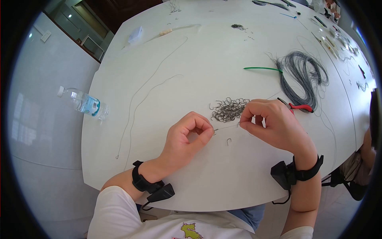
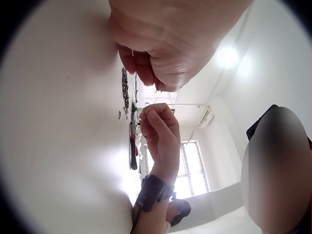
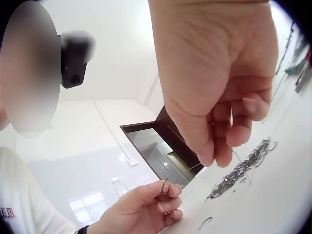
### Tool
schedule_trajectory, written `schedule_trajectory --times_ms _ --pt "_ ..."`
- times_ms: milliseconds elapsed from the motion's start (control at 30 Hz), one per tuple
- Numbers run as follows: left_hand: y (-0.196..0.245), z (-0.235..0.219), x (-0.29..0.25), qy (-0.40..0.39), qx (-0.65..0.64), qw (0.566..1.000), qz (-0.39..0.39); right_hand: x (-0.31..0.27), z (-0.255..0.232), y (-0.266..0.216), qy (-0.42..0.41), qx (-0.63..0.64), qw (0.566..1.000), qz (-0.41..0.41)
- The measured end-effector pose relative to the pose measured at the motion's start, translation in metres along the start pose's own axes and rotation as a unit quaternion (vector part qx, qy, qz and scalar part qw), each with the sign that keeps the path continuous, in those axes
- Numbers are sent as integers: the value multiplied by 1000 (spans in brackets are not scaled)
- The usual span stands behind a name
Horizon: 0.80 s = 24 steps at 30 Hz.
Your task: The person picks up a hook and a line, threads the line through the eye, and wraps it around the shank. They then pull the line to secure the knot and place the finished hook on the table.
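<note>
Between thumb and forefinger the left hand (image 1: 186, 134) pinches a small metal hook (image 1: 215, 130), whose tip shows past the fingertips. A thin line runs from it to the right hand (image 1: 274, 125), which pinches the line between thumb and fingertips. Behind the right hand lies a pile of hooks (image 1: 227, 110), and one loose hook (image 1: 229, 141) rests on the table between the hands. In the right wrist view the held hook (image 3: 165, 186) stands up from the left fingertips, with the pile (image 3: 239, 170) beyond.
Red-handled pliers (image 1: 301, 107) lie right of the right hand, beside a grey line bundle (image 1: 304, 75) with a green tie (image 1: 260, 68). Two long lines curve across the table's left part. A water bottle (image 1: 89, 104) lies at the left edge; a clear box (image 1: 135, 35) stands farther back.
</note>
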State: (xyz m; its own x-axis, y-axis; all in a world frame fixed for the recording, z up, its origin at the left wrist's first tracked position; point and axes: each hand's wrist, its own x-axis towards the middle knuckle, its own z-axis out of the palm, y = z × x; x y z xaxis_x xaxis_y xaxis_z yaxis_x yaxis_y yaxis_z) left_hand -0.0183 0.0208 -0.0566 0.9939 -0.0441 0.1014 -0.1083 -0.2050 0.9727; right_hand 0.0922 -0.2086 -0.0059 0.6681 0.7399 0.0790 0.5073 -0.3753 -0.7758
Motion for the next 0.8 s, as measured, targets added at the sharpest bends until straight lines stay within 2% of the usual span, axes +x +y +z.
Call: schedule_trajectory --times_ms 67,100,133,200,267,333,467,633,800 --pt "3 1 0 8 21 1000 14 -2 -1 -1 -21 -44 999 -11" --pt "8 1 1 12 71 996 53 -3 -1 -2 -22 -44 999 -10" --pt "11 2 1 17 121 988 92 -4 0 -5 -20 -21 999 -17" --pt "14 4 0 25 152 981 118 -4 2 -13 -19 3 1000 -23" --pt "15 5 0 32 184 972 145 -3 3 -26 -84 89 992 26" --pt "15 5 0 35 240 953 183 -3 14 -22 -92 112 989 22" --pt "16 4 -2 24 260 949 178 0 24 -15 -83 137 987 10" --pt "13 2 -1 19 150 982 112 3 28 -11 -85 172 981 33" --pt "5 -5 5 21 112 990 83 5 36 -5 -68 226 970 65"
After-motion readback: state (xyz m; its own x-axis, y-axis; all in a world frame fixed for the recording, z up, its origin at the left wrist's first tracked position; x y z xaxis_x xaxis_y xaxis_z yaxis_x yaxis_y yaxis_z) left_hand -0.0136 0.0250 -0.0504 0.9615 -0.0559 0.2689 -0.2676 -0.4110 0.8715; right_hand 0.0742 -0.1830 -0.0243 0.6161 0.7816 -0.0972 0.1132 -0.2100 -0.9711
